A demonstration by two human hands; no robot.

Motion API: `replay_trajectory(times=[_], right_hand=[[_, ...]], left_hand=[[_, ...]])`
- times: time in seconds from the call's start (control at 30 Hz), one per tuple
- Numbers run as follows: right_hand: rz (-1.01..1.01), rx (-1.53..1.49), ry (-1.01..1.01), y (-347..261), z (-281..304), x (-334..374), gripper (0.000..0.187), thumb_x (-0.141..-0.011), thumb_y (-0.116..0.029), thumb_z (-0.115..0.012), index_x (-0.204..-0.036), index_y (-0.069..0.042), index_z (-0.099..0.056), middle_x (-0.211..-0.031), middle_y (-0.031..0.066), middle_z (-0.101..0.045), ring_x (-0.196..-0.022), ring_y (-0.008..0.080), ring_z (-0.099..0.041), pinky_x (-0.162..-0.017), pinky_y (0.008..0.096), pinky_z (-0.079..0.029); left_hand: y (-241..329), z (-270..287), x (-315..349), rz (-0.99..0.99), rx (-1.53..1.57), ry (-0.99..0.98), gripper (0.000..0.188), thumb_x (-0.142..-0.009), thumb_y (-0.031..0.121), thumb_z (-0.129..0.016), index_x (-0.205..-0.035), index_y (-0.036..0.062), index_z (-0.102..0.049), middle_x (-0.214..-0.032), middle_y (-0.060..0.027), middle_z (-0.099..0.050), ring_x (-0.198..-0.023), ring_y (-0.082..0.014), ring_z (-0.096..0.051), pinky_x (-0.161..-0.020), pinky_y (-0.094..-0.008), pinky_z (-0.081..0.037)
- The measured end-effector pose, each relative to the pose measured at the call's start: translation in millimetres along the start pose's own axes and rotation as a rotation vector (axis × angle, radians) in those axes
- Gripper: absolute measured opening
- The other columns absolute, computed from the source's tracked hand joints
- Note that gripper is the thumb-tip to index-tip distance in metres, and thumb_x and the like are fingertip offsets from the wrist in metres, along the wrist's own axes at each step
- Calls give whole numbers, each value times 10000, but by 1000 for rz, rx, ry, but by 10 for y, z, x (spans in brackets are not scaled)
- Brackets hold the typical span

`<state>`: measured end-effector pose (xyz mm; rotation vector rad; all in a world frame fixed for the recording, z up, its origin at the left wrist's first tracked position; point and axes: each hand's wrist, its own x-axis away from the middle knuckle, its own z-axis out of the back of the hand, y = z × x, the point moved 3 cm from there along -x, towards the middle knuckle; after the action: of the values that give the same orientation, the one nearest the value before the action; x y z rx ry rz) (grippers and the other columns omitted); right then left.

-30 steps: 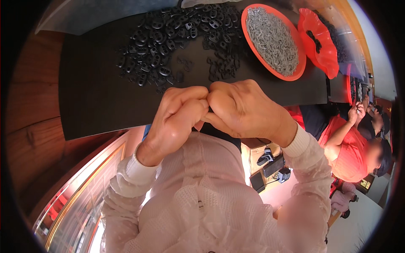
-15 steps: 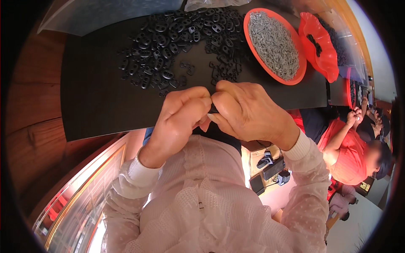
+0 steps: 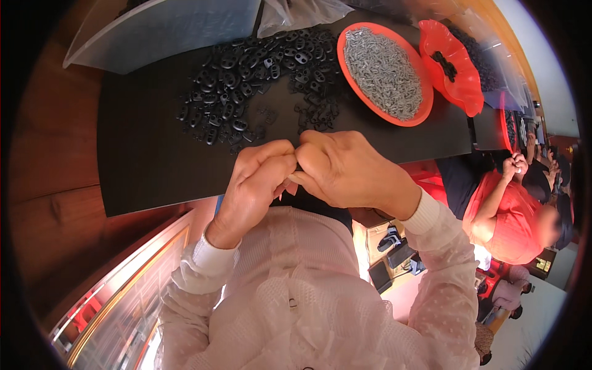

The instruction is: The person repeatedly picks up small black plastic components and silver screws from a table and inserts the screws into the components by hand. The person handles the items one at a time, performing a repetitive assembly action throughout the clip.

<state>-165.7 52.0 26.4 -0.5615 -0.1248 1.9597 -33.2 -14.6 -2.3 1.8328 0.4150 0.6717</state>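
Note:
My left hand (image 3: 259, 179) and my right hand (image 3: 345, 169) meet at the near edge of the black table, fingers curled and thumbs pressed inward. Between their fingertips they pinch a small black plastic part (image 3: 298, 167), almost wholly covered by the fingers. Just beyond the hands spreads a loose heap of black two-hole cord locks (image 3: 228, 80). Smaller black plastic pieces (image 3: 314, 111) lie at the heap's near right side. To the right of the heap, an orange-red bowl (image 3: 425, 108) is full of small silver metal springs (image 3: 382, 74).
A red wavy-rimmed dish (image 3: 465, 80) with a few black pieces sits beyond the bowl. A translucent bin (image 3: 166, 34) and a clear plastic bag (image 3: 302, 15) stand along the far side. At right, a person in a red shirt (image 3: 505, 216) works at the same row.
The view has shifted slightly, so the table contents sit a little lower and the bowl further left. Both hands stay pressed together; the black part between them is now more covered.

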Motion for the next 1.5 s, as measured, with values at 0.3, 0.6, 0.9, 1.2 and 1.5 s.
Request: replay_trajectory(times=[0.3, 0.6, 0.9, 1.2, 1.5], right_hand=[[-13, 95, -13, -18, 4, 40, 300, -854, -270, -623, -749, -34, -470, -663, 95, -505, -565, 243, -598, -445, 341, -463], [-435, -730, 80, 109, 115, 169, 354, -994, -314, -448, -841, -5, -531, -682, 85, -492, -633, 199, -498, -581, 316, -418], [-607, -934, 64, 98, 43, 168, 347, -1001, -263, -475, -780, 0, -522, -607, 10, -471, -560, 78, -413, -511, 263, -356], [-757, -1211, 64, 14, 27, 189, 345, -1006, -270, -468, -776, -23, -540, -612, -21, -487, -529, 50, -414, -468, 239, -345], [-730, -639, 474, 411, 920, 463, 253, -949, -245, -563, -862, -13, -612, -674, -48, -493, -646, 35, -434, -573, 222, -371]], left_hand=[[26, -8, -10, -22, -52, -50, 238, -864, 138, -458, -654, 28, -477, -595, -21, -475, -538, -76, -416, -485, -247, -325], [37, -51, 5, -60, -13, -31, 223, -874, 140, -469, -678, 41, -509, -633, -36, -539, -542, -64, -408, -495, -230, -327], [10, -66, 11, -124, -67, -35, 246, -949, 241, -488, -800, 51, -533, -687, -19, -553, -572, -58, -423, -518, -221, -345], [-85, -108, 8, -260, -153, -39, 376, -997, 412, -465, -857, 68, -526, -679, 16, -519, -568, -34, -407, -497, -189, -316], [37, -140, 16, -207, -237, -85, 418, -1006, 345, -475, -712, 49, -491, -622, 9, -469, -572, -60, -420, -532, -222, -380]])
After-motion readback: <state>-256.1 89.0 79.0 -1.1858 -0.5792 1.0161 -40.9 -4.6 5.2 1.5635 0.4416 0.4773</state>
